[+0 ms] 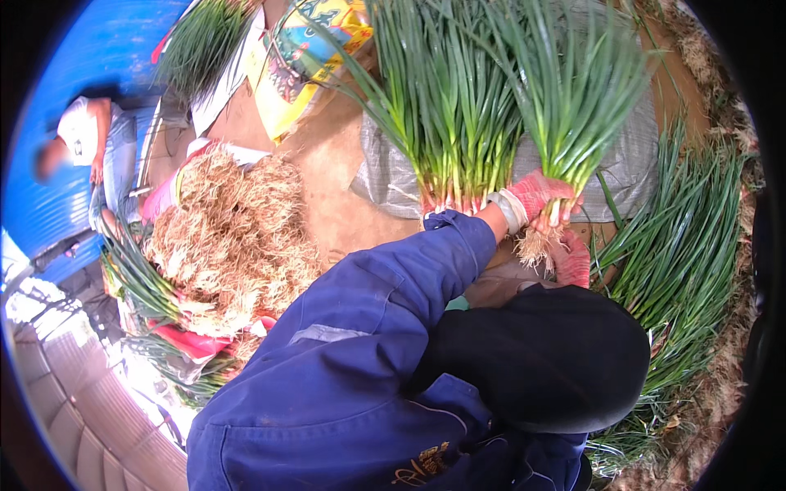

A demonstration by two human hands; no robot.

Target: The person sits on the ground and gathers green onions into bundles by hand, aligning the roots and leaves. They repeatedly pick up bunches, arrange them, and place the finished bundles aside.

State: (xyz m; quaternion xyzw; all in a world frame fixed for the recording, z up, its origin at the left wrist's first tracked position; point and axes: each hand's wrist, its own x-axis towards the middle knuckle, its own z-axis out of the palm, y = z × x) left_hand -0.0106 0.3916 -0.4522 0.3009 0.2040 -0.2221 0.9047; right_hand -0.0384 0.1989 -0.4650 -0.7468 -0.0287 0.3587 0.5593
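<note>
My left hand [543, 193], in a red knitted glove with a pale band at the wrist, grips a bunch of green onions [568, 123] just above its white bases. The pale roots [537, 248] hang below the fist. My right hand [571, 261], gloved the same way, is close beside and below these roots; its fingers are partly hidden, so its hold is unclear. Left of the held bunch, a row of green onions [454, 135] lies on a grey woven sheet [387, 166], root ends towards me.
Heaped dry-looking roots [233, 245] lie at left, more green onions [681, 258] at right. A printed yellow bag [285, 104] is at upper left. A seated person [104, 135] is at far left by a blue wall [49, 208]. My black-clad knee [540, 362] is below my hands.
</note>
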